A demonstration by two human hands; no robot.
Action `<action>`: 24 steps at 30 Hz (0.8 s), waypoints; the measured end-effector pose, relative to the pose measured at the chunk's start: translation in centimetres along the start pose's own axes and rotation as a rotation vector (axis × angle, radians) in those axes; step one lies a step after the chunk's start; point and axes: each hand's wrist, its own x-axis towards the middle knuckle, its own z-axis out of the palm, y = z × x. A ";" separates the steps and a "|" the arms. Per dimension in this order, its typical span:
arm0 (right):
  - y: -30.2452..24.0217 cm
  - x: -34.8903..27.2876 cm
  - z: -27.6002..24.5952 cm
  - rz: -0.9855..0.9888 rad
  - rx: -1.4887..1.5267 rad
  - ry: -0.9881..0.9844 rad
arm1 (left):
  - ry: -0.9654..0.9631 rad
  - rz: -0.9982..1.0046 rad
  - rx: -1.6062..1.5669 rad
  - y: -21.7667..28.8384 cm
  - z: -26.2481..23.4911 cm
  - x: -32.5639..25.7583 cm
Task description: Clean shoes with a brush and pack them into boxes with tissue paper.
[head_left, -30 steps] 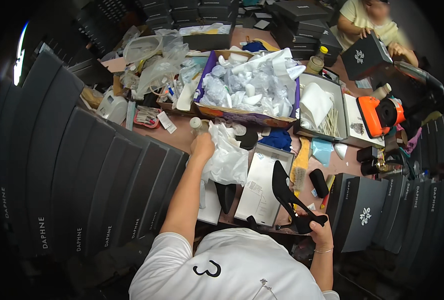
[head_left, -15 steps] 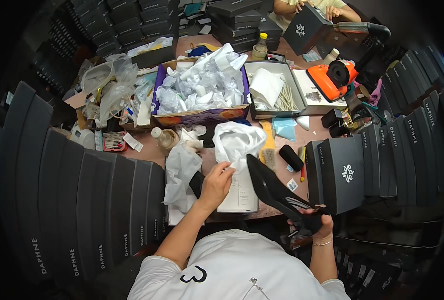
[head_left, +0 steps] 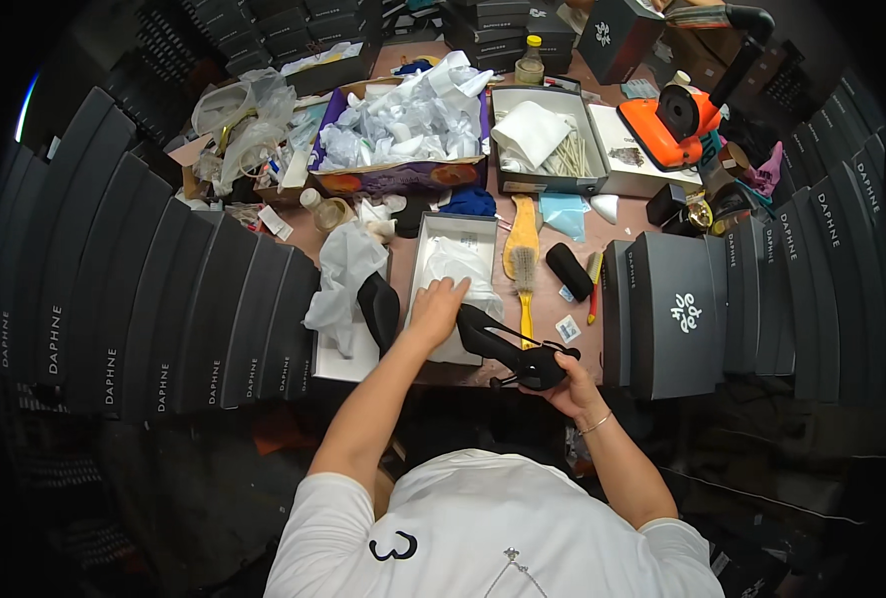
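Observation:
In my right hand (head_left: 570, 387) is a black high-heeled shoe (head_left: 490, 339), its toe angled up toward the left; the fingers close around its heel end. My left hand (head_left: 437, 311) rests on white tissue paper (head_left: 463, 267) inside a white-lined shoe box (head_left: 460, 223), fingers slightly apart and pressing on the paper. Just left of that hand, a second black shoe (head_left: 378, 307) leans beside crumpled white tissue (head_left: 346, 274), above a white box piece (head_left: 341, 366).
Dark shoe boxes (head_left: 672, 309) line both sides. Behind stand a purple carton (head_left: 403, 177) of wrapped paper wads and an open box (head_left: 546, 184) with sticks. A brush (head_left: 524, 264), black case (head_left: 570, 272) and orange machine (head_left: 670, 130) lie toward the right.
The tissue, earlier raised and spread over the box, now lies inside it, with my left hand on it. My right hand has brought the shoe left, closer to the box. The view has shifted.

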 end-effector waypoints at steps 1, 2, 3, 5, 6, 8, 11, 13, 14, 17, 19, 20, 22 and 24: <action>0.1 0.1 0.0 -0.017 0.035 0.016 | -0.197 -0.109 -0.121 -1.8 1.6 0.9; 0.5 0.1 -0.9 -0.070 0.081 0.016 | -0.064 -0.083 -0.199 -1.7 1.3 1.5; 0.1 0.0 -1.2 -0.074 0.172 -0.021 | 0.060 -0.055 -0.275 -1.5 0.6 1.9; 1.1 -1.1 -1.9 -0.085 0.379 -0.068 | 0.113 -0.026 -0.431 0.0 -0.9 1.4; 1.7 -1.5 -2.4 -0.097 0.498 0.001 | 0.068 -0.022 -0.504 1.8 -3.0 1.2; 2.9 -1.8 -2.2 -0.115 0.594 -0.077 | 0.003 -0.030 -0.592 3.5 -5.1 0.2; 3.6 -1.9 -1.1 -0.152 0.666 -0.146 | -0.023 -0.105 -0.776 5.6 -6.8 -0.5; 4.0 -1.5 -0.4 -0.199 0.655 -0.179 | -0.042 -0.136 -0.911 6.0 -7.1 -0.8; 4.0 -1.5 0.0 -0.186 0.635 -0.189 | -0.069 -0.164 -0.992 6.4 -7.6 -1.2; 4.1 -1.1 3.1 -0.276 0.476 -0.013 | 0.113 0.025 -1.037 8.1 -9.2 -3.6; 5.2 -0.6 7.0 -0.479 0.267 0.128 | 0.214 0.307 -0.815 9.8 -11.7 -5.3; 6.6 0.6 8.2 -0.636 0.048 0.267 | 0.216 0.393 -0.755 10.3 -11.6 -5.5; 8.2 2.0 7.7 -0.777 -0.429 0.394 | 0.231 0.435 -0.705 10.8 -10.7 -5.8; 6.3 1.8 7.2 -0.689 -0.046 0.254 | 0.247 0.430 -0.776 9.8 -10.7 -6.4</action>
